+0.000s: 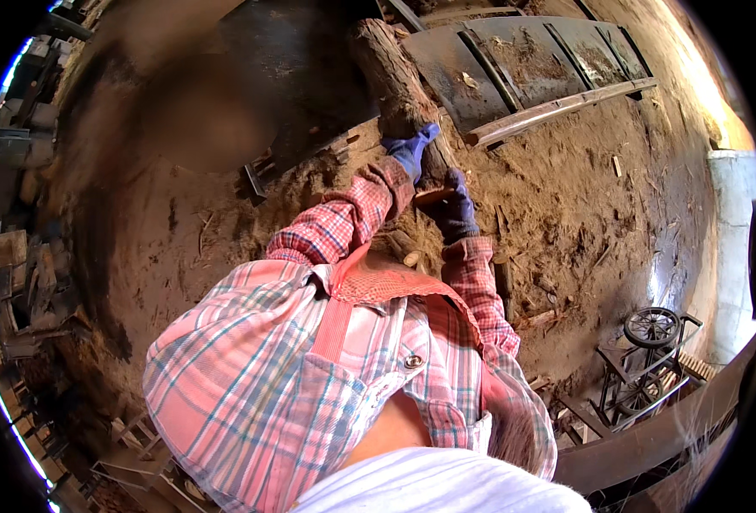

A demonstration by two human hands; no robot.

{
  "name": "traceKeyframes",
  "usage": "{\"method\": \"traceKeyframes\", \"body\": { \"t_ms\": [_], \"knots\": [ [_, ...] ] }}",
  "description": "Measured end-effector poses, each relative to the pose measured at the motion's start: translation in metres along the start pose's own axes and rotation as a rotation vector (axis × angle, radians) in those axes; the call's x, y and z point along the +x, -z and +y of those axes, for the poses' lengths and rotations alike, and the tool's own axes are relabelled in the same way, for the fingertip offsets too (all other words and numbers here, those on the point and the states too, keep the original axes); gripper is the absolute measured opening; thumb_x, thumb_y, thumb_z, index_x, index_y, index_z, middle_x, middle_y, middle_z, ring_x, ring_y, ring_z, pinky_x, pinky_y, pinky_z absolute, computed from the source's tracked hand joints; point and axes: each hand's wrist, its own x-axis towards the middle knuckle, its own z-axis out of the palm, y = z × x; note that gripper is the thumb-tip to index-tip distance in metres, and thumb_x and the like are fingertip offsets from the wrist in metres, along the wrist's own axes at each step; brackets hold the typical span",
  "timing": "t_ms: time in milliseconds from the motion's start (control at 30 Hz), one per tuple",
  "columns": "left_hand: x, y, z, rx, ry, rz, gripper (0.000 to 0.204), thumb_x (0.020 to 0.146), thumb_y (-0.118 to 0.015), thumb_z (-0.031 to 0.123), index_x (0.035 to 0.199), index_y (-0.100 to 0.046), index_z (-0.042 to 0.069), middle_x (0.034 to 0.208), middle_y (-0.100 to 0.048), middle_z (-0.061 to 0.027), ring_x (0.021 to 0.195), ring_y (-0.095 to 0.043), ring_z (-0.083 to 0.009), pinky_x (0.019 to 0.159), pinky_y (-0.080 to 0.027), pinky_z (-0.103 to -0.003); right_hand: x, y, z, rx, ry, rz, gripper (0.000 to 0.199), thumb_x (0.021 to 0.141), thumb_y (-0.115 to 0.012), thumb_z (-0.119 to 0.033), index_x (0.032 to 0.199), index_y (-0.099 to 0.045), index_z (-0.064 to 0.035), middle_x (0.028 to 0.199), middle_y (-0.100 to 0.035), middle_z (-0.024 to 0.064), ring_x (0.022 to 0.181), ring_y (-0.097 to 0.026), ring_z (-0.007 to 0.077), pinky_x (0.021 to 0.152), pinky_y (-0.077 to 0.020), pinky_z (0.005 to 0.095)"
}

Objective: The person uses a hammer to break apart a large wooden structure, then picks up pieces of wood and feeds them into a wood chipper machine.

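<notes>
A thick, rough-barked log [395, 79] slants from the far middle toward my body. My left hand [407, 152], in a blue-purple glove, grips its left side, with the thumb laid across the bark. At the near end my right hand [459, 208], gloved alike, holds the log's right side with its fingers pointing away from me. A reddish-brown edge [432, 197] shows beside that hand; whether it is the log's cut end or a separate piece I cannot tell. The undersides of both hands are hidden.
Beyond the log, to the right, lies a ribbed metal chute [523, 64] edged by a wooden beam [561, 113]. Sawdust and bark scraps [566, 214] cover the ground. A wheeled metal cart [651, 327] stands at the right, near a pale pillar [732, 248]. Dark blur covers the upper left.
</notes>
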Motion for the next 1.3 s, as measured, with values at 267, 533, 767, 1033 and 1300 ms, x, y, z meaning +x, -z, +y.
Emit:
{"method": "traceKeyframes", "body": {
  "t_ms": [267, 533, 767, 1033, 1300],
  "knots": [
    [0.097, -0.032, -0.017, 0.153, 0.080, 0.099, 0.131, 0.047, -0.083, 0.055, 0.136, -0.009, -0.006, 0.134, -0.035, -0.0241, 0.117, -0.042, -0.0303, 0.096, -0.038, -0.041, 0.024, -0.016, -0.028, 0.145, -0.057, -0.005, 0.037, 0.084, -0.059, -0.031, 0.113, -0.054, -0.0088, 0.105, -0.061, 0.0063, 0.087, -0.060, 0.0248, 0.077, -0.0492, 0.0422],
    [0.075, -0.044, 0.009, 0.337, 0.165, 0.222, 0.119, 0.048, -0.085, 0.050, 0.131, -0.022, -0.006, 0.130, -0.040, -0.0213, 0.107, -0.049, -0.0260, 0.088, -0.044, -0.039, 0.038, -0.012, -0.034, 0.246, -0.075, -0.121, 0.047, 0.079, -0.063, -0.034, 0.115, -0.054, -0.0059, 0.112, -0.060, 0.0101, 0.097, -0.058, 0.0270, 0.086, -0.0462, 0.0428],
    [0.163, -0.034, -0.011, 0.128, -0.021, 0.094, 0.089, 0.055, -0.083, 0.042, 0.120, -0.045, -0.006, 0.121, -0.050, -0.0164, 0.105, -0.052, -0.0239, 0.086, -0.046, -0.037, 0.050, -0.055, -0.037, 0.049, 0.085, -0.119, 0.043, 0.079, -0.064, -0.043, 0.108, -0.058, -0.0127, 0.096, -0.064, 0.0064, 0.082, -0.062, 0.0246, 0.075, -0.0505, 0.0418],
    [0.189, 0.027, 0.074, -0.098, -0.141, -0.554, 0.053, 0.076, -0.068, 0.039, 0.114, -0.057, 0.003, 0.110, -0.058, -0.0103, 0.093, -0.058, -0.0233, 0.081, -0.047, -0.033, 0.140, -0.091, -0.029, -0.119, 0.279, -0.137, 0.055, 0.073, -0.073, -0.029, 0.113, -0.049, 0.0005, 0.103, -0.056, 0.0132, 0.092, -0.056, 0.0273, 0.079, -0.0473, 0.0399],
    [0.131, 0.030, -0.017, 0.082, -0.014, -0.153, 0.077, 0.057, -0.084, 0.040, 0.113, -0.054, -0.003, 0.110, -0.058, -0.0149, 0.093, -0.057, -0.0221, 0.077, -0.049, -0.037, 0.094, -0.023, 0.014, 0.256, 0.109, 0.158, 0.078, 0.059, -0.082, -0.016, 0.121, -0.038, -0.0040, 0.112, -0.050, 0.0106, 0.100, -0.051, 0.0253, 0.087, -0.0470, 0.0380]
  ]
}}
